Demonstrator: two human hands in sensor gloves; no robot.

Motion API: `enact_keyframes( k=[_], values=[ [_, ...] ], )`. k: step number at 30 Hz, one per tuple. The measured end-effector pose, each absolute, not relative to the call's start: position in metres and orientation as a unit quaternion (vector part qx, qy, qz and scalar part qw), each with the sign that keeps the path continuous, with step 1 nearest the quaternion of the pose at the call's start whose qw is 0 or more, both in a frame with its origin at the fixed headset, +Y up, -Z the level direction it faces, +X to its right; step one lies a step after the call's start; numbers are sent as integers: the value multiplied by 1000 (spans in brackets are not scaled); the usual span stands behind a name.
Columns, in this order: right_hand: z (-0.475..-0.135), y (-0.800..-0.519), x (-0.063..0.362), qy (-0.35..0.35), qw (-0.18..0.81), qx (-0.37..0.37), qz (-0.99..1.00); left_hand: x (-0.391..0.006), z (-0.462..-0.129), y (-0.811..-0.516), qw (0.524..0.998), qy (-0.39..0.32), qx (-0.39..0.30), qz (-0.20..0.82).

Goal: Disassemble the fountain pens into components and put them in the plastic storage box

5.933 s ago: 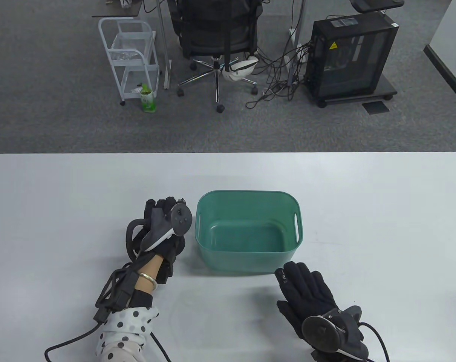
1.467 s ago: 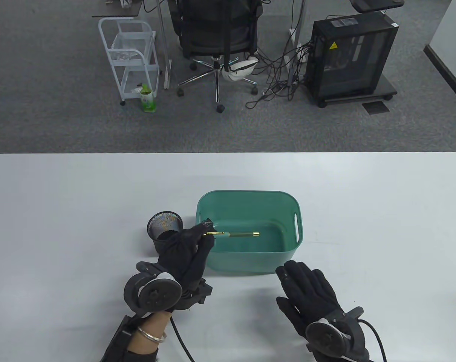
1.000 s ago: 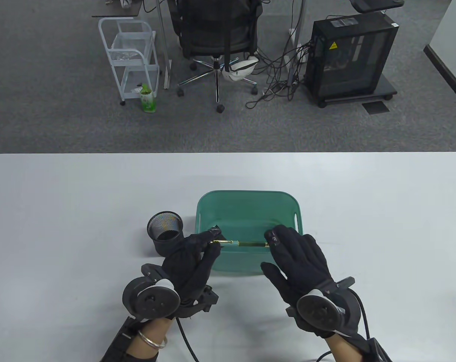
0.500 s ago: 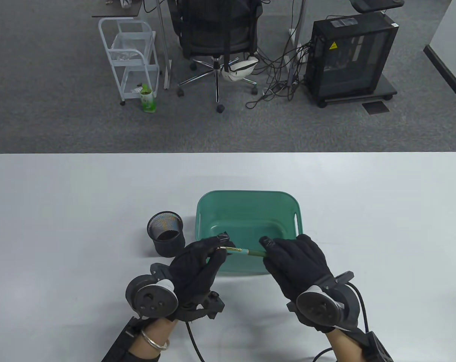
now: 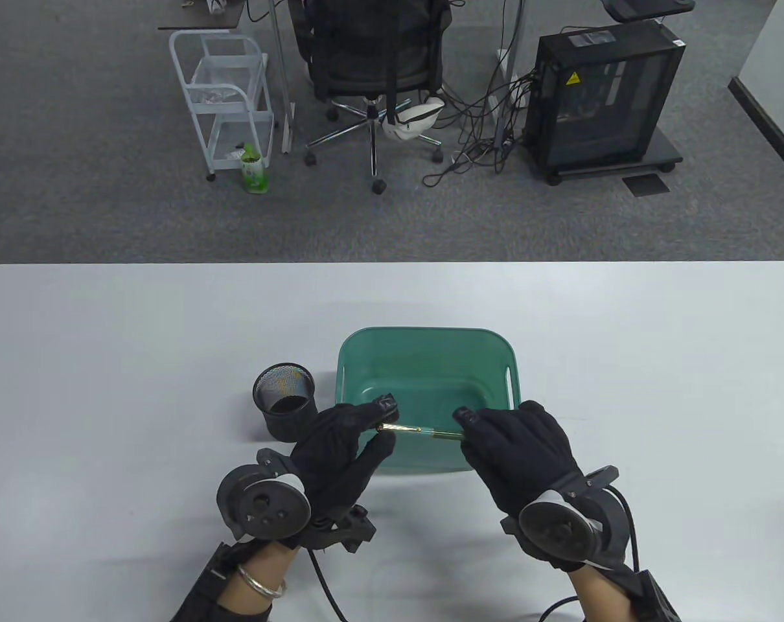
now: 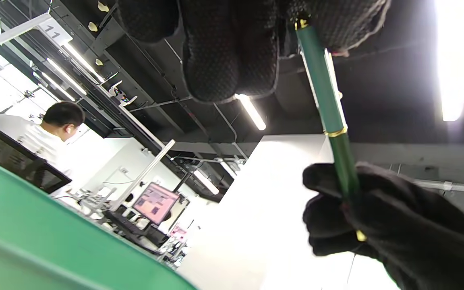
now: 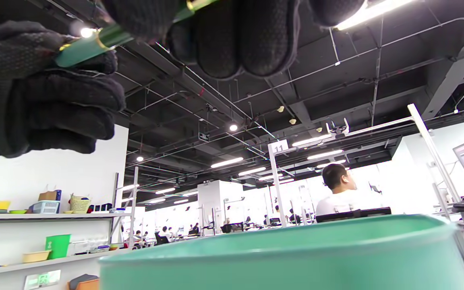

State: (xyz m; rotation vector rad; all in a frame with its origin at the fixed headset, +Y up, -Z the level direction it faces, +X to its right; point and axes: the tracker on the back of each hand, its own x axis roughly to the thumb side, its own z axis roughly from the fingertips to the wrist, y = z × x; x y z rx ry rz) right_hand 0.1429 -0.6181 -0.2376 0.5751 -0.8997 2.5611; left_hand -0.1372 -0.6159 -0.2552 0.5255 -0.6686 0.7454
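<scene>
Both hands point(image 5: 424, 453) now pinch the green pen point(image 5: 421, 431) over the box point(image 5: 424, 337); left wrist view reveals its gold band.

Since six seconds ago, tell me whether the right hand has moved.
Yes. The right hand left the bare table and now pinches the pen above the green box's near rim.

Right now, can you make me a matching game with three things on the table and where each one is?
Things:
1. slim green-and-gold fountain pen
2. round black wire-mesh pen cup
3. teal plastic storage box

Places:
A. on the table, left of the box
B. middle of the table, nothing in it
C. held at both ends above the box

Pairs: 1-C, 2-A, 3-B
</scene>
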Motion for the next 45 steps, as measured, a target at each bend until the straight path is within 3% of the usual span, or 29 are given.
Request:
enact_keyframes(
  k=[12, 30, 45],
  values=[
    [-235, -618, 139, -330, 144, 203, 911, -124, -251, -619, 879, -333, 252, 231],
    [-230, -617, 134, -341, 135, 220, 904, -117, -252, -622, 892, -338, 225, 197],
    [-229, -618, 132, -328, 139, 232, 905, -110, -247, -622, 879, -370, 246, 172]
  ],
)
